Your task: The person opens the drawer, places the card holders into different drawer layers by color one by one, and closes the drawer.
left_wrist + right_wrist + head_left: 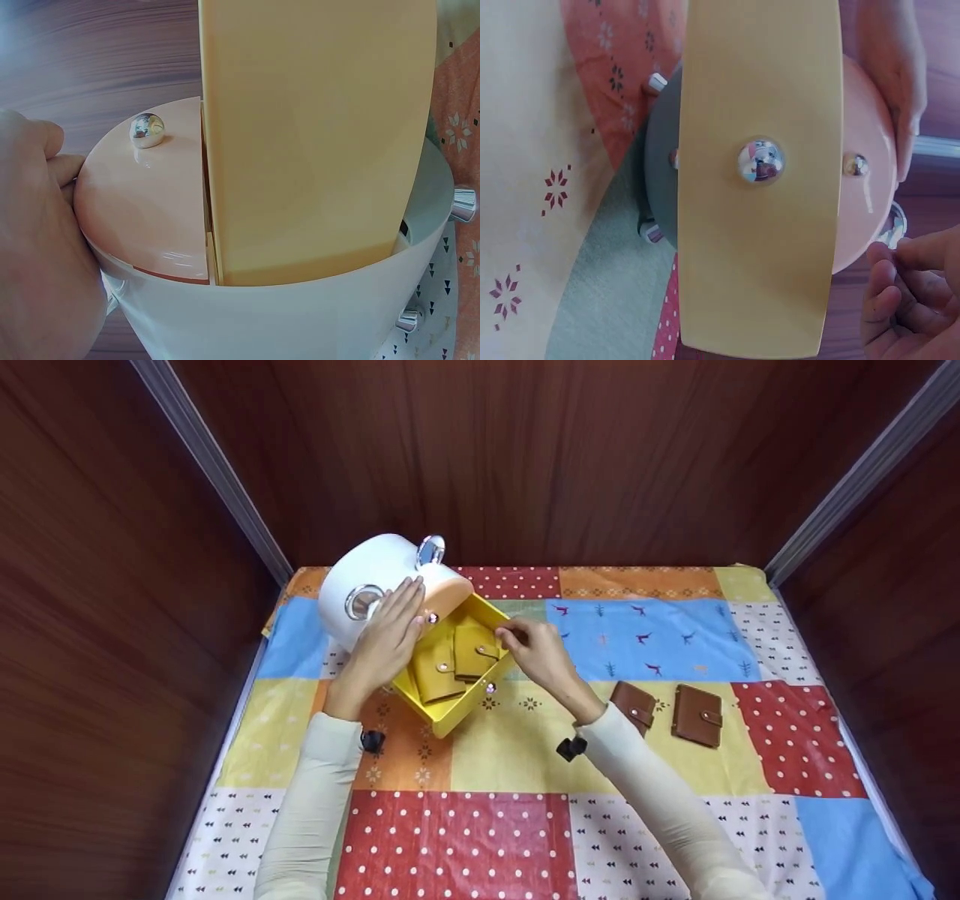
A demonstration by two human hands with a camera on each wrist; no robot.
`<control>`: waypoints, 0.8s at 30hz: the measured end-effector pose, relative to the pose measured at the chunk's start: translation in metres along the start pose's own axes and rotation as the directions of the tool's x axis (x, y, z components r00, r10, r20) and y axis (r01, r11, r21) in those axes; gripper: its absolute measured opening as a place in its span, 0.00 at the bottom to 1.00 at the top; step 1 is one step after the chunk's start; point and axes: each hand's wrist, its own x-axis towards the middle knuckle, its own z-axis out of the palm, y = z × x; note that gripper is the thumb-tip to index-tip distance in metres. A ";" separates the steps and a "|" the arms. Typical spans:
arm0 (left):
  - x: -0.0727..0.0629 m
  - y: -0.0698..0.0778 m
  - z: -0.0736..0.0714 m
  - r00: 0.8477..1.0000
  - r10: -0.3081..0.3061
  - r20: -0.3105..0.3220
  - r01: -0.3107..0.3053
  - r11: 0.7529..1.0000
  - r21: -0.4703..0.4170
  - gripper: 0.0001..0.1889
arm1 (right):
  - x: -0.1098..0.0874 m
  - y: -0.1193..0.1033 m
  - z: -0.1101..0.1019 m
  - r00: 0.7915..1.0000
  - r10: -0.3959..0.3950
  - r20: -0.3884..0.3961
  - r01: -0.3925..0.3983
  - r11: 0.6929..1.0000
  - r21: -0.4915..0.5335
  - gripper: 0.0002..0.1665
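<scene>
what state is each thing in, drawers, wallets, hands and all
white cabinet, standing
peach drawer, shut
grey-green drawer, mostly hidden, looks shut
yellow drawer, pulled out
left yellow wallet, closed
right yellow wallet, closed
left brown wallet, closed, partly hidden
right brown wallet, closed
left hand, fingers straight, on white cabinet
right hand, fingers curled, nothing visibly held

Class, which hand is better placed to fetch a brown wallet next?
Probably the right hand: the brown wallets lie on its side, and it seems empty. The left hand rests against the white cabinet.
</scene>
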 end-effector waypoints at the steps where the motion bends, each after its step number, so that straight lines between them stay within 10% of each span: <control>1: 0.000 0.000 0.000 1.000 0.000 0.001 0.000 1.000 -0.001 0.30 | -0.003 0.001 -0.002 1.000 0.003 0.002 -0.003 1.000 0.004 0.13; 24: 0.002 -0.001 -0.001 1.000 -0.004 0.013 0.004 1.000 0.016 0.30 | -0.051 0.042 0.014 0.975 0.067 0.213 -0.052 0.996 -0.073 0.16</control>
